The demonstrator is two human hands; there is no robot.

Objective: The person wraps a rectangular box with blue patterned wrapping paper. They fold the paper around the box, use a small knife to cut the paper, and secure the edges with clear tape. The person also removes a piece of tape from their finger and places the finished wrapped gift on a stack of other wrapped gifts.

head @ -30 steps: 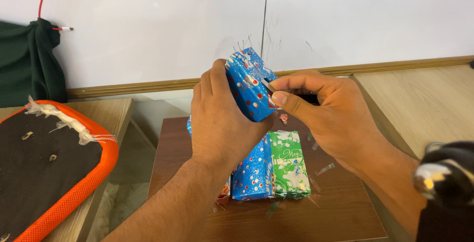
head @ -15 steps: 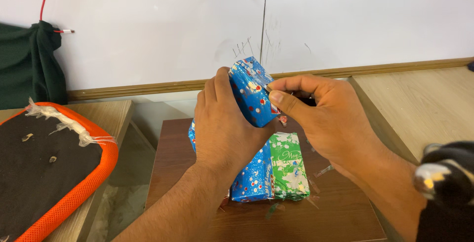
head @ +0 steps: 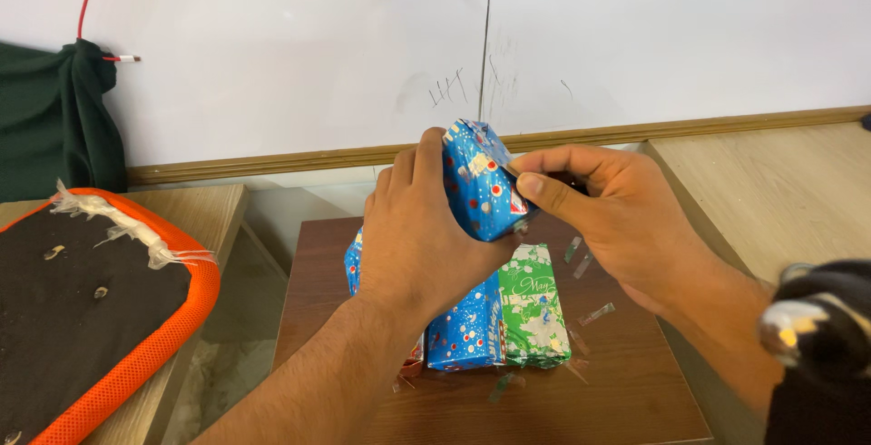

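My left hand (head: 413, 232) grips a small box wrapped in shiny blue dotted paper (head: 481, 191), held up above a dark brown wooden table (head: 617, 381). My right hand (head: 608, 223) pinches a thin dark tool against the box's right face; the tool is mostly hidden by my fingers. Below, on the table, lie a second blue-wrapped box (head: 465, 327) and a green-wrapped box (head: 535, 304) side by side. A further wrapped box beneath my left wrist is mostly hidden.
Small scraps of foil paper (head: 596, 313) are scattered on the table. An orange-rimmed black seat pad (head: 100, 309) lies at the left. A dark green cloth (head: 54, 118) hangs by the white wall. A shiny black object (head: 817, 336) sits at the lower right.
Both hands and the held blue box have shifted slightly right and lower, and the box has turned more upright. The boxes on the table have not moved.
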